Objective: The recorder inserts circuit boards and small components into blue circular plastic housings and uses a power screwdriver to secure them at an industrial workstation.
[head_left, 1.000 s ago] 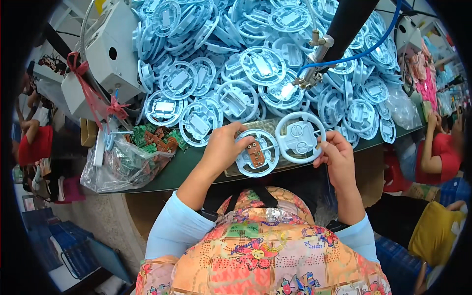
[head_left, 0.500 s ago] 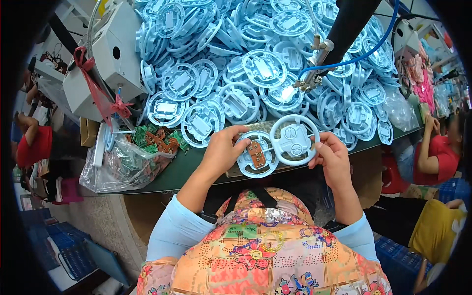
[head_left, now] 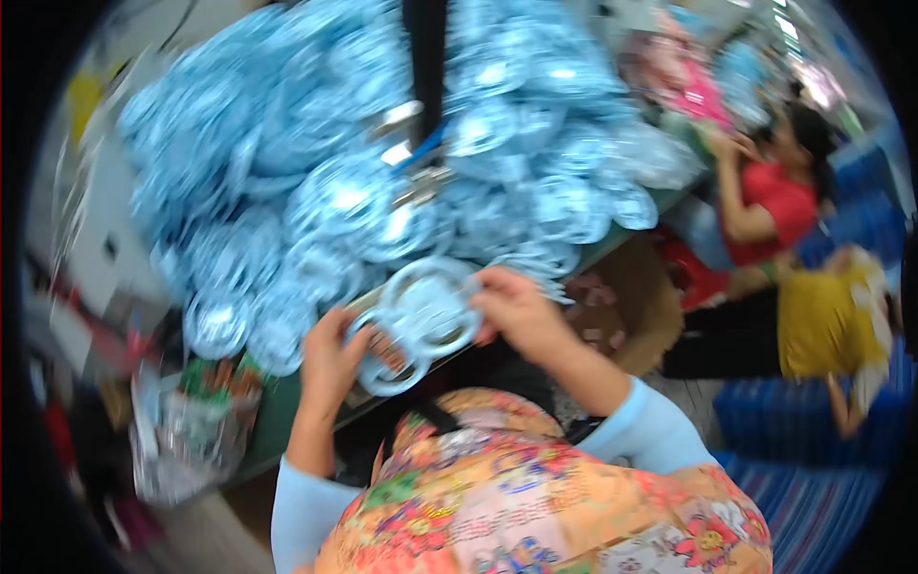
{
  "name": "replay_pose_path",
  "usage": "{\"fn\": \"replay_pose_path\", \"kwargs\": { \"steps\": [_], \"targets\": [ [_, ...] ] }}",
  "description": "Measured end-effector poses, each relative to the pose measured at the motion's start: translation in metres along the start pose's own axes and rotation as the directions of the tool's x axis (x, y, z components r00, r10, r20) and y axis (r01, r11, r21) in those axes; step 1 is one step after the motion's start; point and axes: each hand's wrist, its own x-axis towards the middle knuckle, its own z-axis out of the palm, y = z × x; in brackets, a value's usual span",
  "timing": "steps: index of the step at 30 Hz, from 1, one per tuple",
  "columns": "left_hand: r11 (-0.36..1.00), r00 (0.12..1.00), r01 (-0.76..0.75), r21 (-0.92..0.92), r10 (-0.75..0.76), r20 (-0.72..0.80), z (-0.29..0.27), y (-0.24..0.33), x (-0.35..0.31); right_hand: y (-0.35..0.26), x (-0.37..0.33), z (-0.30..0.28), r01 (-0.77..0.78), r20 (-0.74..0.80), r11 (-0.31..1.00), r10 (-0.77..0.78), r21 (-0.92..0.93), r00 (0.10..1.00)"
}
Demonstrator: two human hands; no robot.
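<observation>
My left hand (head_left: 333,352) grips the left rim of a light blue toy steering wheel half (head_left: 390,387), thumb bent over its edge. A brown circuit board (head_left: 387,351) sits in the middle of that half. Overlapping it at the upper right is a second light blue wheel half (head_left: 432,304). The fingers of my right hand (head_left: 509,304) are closed on this half's right rim. Motion blur hides the finer detail of both parts.
A large heap of light blue wheel parts (head_left: 277,163) covers the table's far side. A dark post with metal fittings (head_left: 421,182) hangs over it. At the left stands a plastic bag of circuit boards (head_left: 206,430). Other people, one in a red shirt (head_left: 779,215), are at the right.
The whole view has swung to the right and blurred, so the heap and my hands appear further left. Both hands still hold the two wheel halves, which remain overlapped.
</observation>
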Motion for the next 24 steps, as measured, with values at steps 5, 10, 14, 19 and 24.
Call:
{"fn": "replay_pose_path", "kwargs": {
  "steps": [5, 10, 14, 19, 24],
  "targets": [
    [0.993, 1.0, 0.025, -0.115, -0.024, 0.009, 0.003, -0.014, -0.004, 0.014, -0.002, 0.007, 0.037, 0.123, 0.999, -0.038, 0.009, 0.992],
    [0.983, 0.973, -0.153, -0.102, 0.132, -0.187, -0.006, -0.01, -0.012, 0.014, -0.009, 0.018, 0.055, 0.152, 0.997, -0.061, 0.046, 0.986],
    [0.857, 1.0, -0.016, -0.515, 0.002, -0.028, -0.019, -0.002, -0.022, 0.011, -0.007, 0.031, 0.05, 0.189, 0.997, -0.062, 0.064, 0.98],
    [0.829, 0.996, 0.066, -0.556, -0.025, 0.08, -0.024, 0.024, -0.034, 0.018, -0.002, 0.048, 0.041, 0.228, 0.999, -0.033, -0.03, 0.973],
    [0.84, 0.99, -0.077, -0.537, 0.13, 0.062, -0.022, 0.04, -0.036, 0.025, -0.008, 0.047, 0.53, 0.157, 0.555, -0.581, -0.641, 0.798]
  ]
}}
